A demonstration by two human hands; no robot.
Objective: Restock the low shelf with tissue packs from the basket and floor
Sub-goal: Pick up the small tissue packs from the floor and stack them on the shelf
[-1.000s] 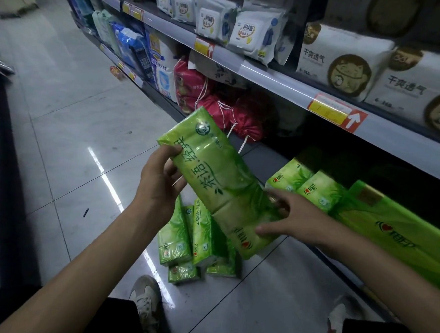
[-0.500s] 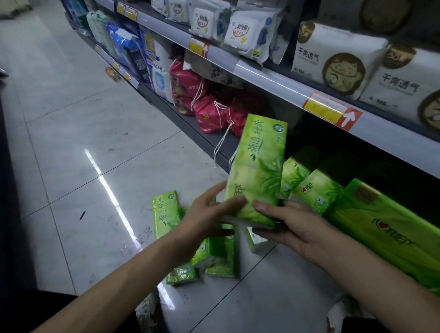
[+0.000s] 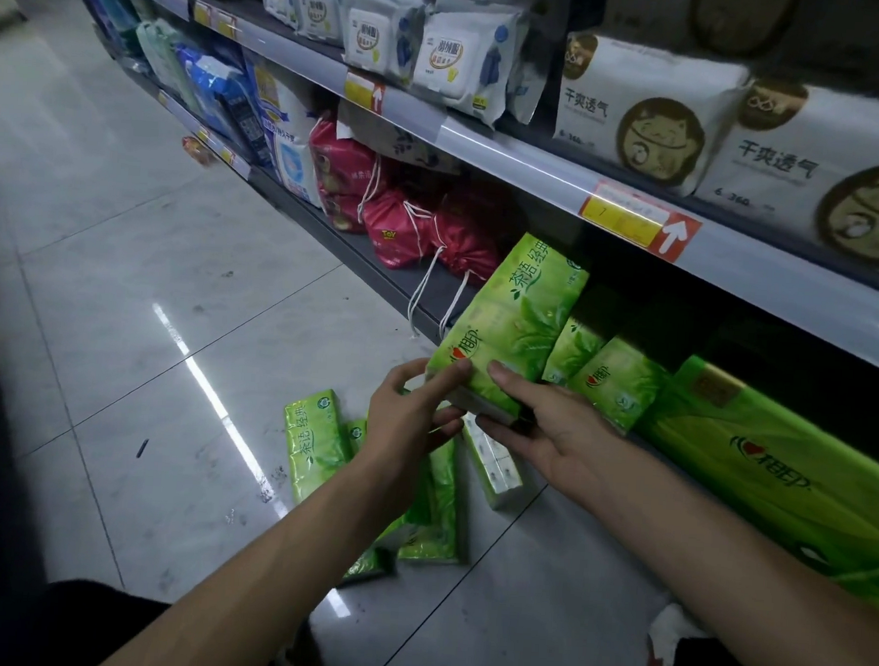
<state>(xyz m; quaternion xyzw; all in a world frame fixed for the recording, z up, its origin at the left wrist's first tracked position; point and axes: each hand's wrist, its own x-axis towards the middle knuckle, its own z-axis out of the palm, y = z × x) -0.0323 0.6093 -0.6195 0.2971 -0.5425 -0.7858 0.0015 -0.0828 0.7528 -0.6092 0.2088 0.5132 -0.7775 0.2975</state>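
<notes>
A long green tissue pack (image 3: 512, 322) stands tilted at the front of the low shelf (image 3: 404, 284), its top leaning in under the upper shelf. My left hand (image 3: 411, 423) and my right hand (image 3: 545, 426) both grip its bottom end. Just right of it, two smaller green packs (image 3: 609, 379) lie on the low shelf, with a large green pack (image 3: 779, 472) further right. Several green tissue packs (image 3: 318, 438) lie in a loose pile on the floor below my hands. No basket is in view.
Red drawstring bags (image 3: 413, 223) sit on the low shelf left of the green packs. The upper shelf edge (image 3: 540, 159) with price tags overhangs it, carrying white packs (image 3: 646, 108). Grey tiled floor (image 3: 121, 287) stretches left. A white shoe (image 3: 666, 635) shows at bottom right.
I have swung the green pack from flat in front of me to upright and moved it right, against the low shelf. Both hands have shifted to its bottom end.
</notes>
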